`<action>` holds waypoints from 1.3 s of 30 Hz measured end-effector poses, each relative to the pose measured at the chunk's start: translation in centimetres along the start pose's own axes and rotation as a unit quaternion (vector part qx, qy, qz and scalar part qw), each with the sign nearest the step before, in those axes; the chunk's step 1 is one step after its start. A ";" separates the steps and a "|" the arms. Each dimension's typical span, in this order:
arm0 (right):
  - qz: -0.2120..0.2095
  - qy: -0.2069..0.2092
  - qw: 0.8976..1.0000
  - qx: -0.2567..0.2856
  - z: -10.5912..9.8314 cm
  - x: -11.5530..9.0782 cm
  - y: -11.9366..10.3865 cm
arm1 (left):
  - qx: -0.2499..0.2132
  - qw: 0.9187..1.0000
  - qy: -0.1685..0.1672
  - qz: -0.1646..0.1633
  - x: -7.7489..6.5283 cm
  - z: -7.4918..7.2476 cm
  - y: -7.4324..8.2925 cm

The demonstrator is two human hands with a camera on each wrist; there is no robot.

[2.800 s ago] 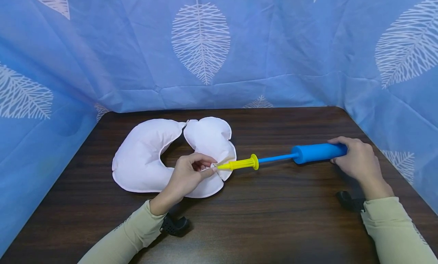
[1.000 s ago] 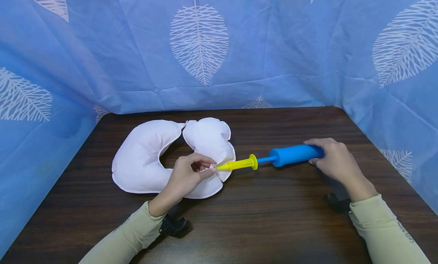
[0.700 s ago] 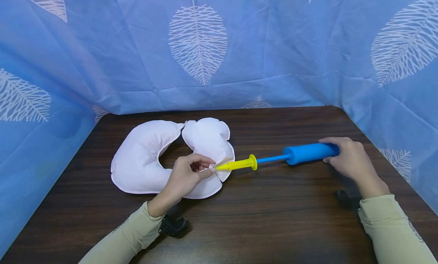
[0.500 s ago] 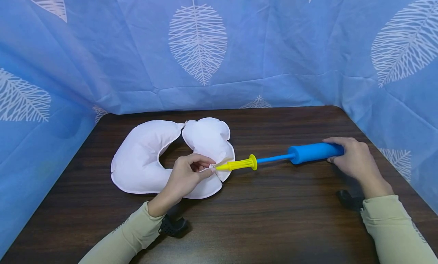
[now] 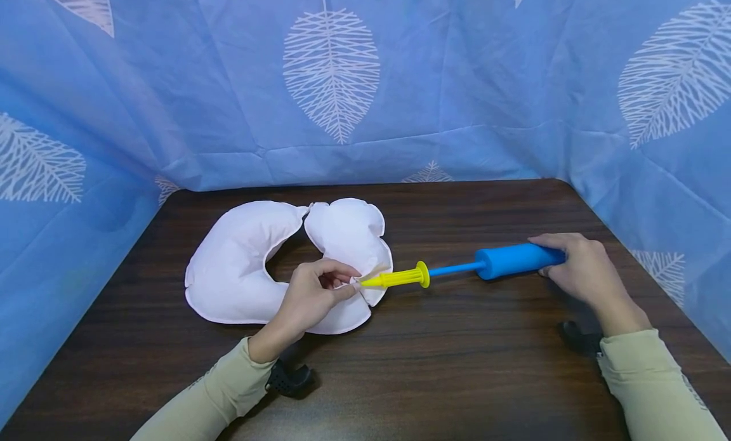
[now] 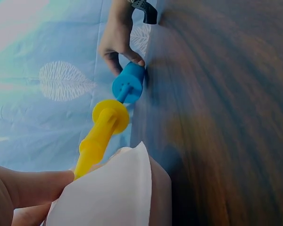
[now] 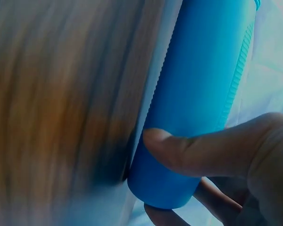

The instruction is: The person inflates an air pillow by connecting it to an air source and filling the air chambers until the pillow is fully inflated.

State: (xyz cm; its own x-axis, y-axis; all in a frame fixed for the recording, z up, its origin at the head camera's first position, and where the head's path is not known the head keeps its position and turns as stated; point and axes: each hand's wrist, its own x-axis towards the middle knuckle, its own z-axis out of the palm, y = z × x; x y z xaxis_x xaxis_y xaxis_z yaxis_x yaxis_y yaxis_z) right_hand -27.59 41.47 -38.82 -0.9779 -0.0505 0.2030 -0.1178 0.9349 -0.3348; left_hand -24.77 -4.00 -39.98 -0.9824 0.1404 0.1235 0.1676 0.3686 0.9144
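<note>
A white, U-shaped inflatable neck pillow (image 5: 234, 263) lies puffed up on the table, its right lobe creased. My left hand (image 5: 311, 292) pinches the pillow's edge where the yellow nozzle (image 5: 400, 276) of a hand pump enters; fingers and fabric hide the valve itself. From the nozzle's flange a thin blue rod (image 5: 454, 269) runs to the pump's blue barrel (image 5: 514, 261), with a length of rod exposed. My right hand (image 5: 588, 269) grips the barrel's far end. In the right wrist view, the thumb (image 7: 193, 150) lies across the barrel, with fingers behind it.
The dark wood-grain table (image 5: 434, 377) carries the pillow and pump. A blue curtain (image 5: 457, 79) with white leaf prints hangs behind and along both sides. Black wrist-worn devices (image 5: 290, 379) sit beneath both wrists.
The right hand pushed the barrel left, shortening the exposed rod, then drew it back right. Now it has shifted slightly left again. The left hand, nozzle and pillow stay nearly still.
</note>
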 end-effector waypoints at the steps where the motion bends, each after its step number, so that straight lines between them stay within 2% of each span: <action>1: -0.006 0.000 1.000 0.002 0.1 0.0 -0.3 | 0.001 1.000 -0.002 0.001 0.0 0.0 0.0; 12: -0.089 -0.042 0.995 0.010 1.5 0.0 -6.2 | 0.008 1.000 0.003 0.016 0.0 -0.1 0.1; 18: -0.100 -0.058 0.993 -0.003 1.8 -0.1 -8.0 | 0.012 1.000 0.002 0.018 -0.2 -0.1 0.2; 27: -0.094 -0.058 0.994 0.008 1.9 -0.2 -7.6 | 0.013 1.000 0.003 0.013 -0.1 -0.1 0.3; 33: -0.092 -0.052 0.994 0.000 1.5 0.0 -6.6 | 0.014 1.000 0.008 0.026 -0.1 -0.1 0.3; 39: -0.041 -0.050 0.998 0.009 0.8 0.1 -4.0 | 0.014 1.000 0.010 0.025 -0.2 0.0 0.2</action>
State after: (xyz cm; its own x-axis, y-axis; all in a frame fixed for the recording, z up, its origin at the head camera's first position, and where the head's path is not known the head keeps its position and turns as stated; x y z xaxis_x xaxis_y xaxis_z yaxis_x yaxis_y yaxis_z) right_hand -27.39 37.41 -38.16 -0.9770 -0.1630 0.1373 -0.2008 0.9200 -0.3367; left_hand -24.52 -3.98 -39.78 -0.9743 0.1403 0.1764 0.2179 0.3864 0.8962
